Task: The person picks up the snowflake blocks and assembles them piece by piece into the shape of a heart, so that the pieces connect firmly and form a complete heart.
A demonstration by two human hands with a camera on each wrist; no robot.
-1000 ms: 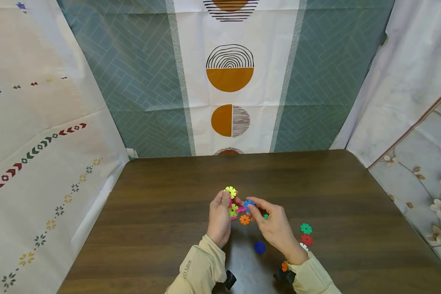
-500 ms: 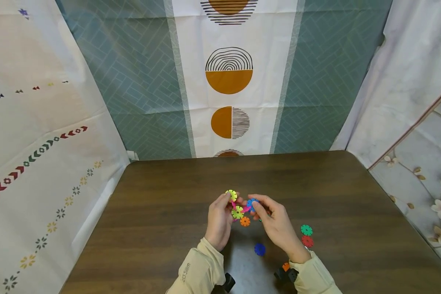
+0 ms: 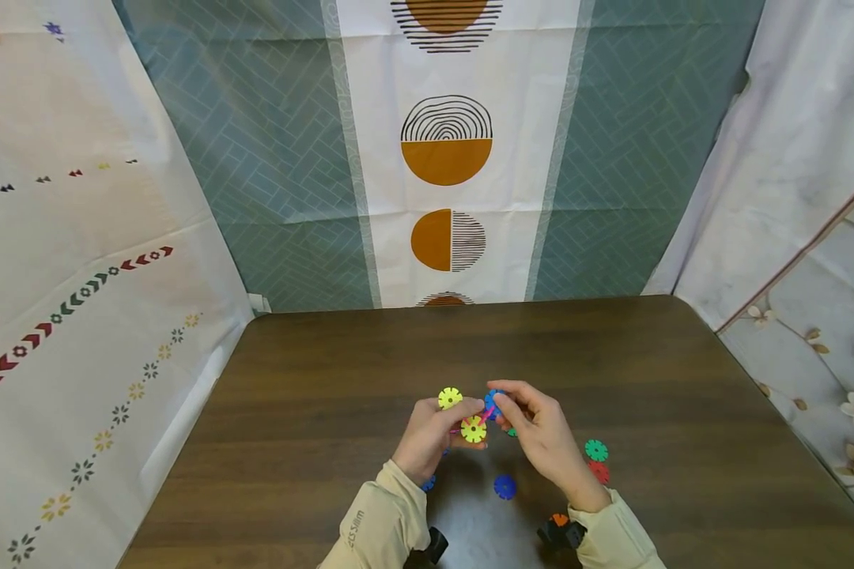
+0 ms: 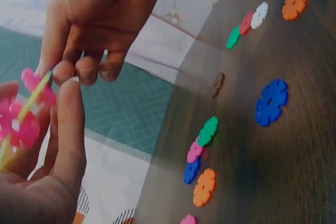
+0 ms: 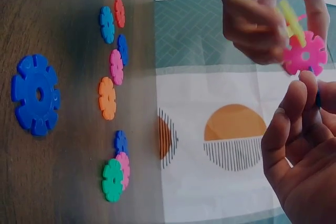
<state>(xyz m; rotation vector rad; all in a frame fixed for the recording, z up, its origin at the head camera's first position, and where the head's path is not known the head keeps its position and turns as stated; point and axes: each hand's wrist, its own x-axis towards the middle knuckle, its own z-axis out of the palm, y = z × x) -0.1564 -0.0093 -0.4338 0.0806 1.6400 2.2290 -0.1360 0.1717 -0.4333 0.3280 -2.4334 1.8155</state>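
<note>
Brown table [image 3: 327, 371], left hand [image 3: 427, 433] gripping yellow discs [image 3: 476, 435], right hand [image 3: 544, 436] blue disc [image 3: 493, 398] (pink disc [image 5: 313, 55] between hands)

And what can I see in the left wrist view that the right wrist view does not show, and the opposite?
Left wrist view only: a white notched disc and a brown notched disc.
Right wrist view only: a light blue notched disc.
Both: left hand, right hand, yellow notched disc, wooden table.

Yellow discs [image 3: 451, 393], pink disc [image 5: 316, 53], blue disc [image 3: 493, 397], wood-grained brown table [image 3: 341, 359], teal herringbone-patterned backdrop [image 3: 285, 142], ochre-and-black circles [image 3: 446, 162], cream sleeves [image 3: 384, 510].
</note>
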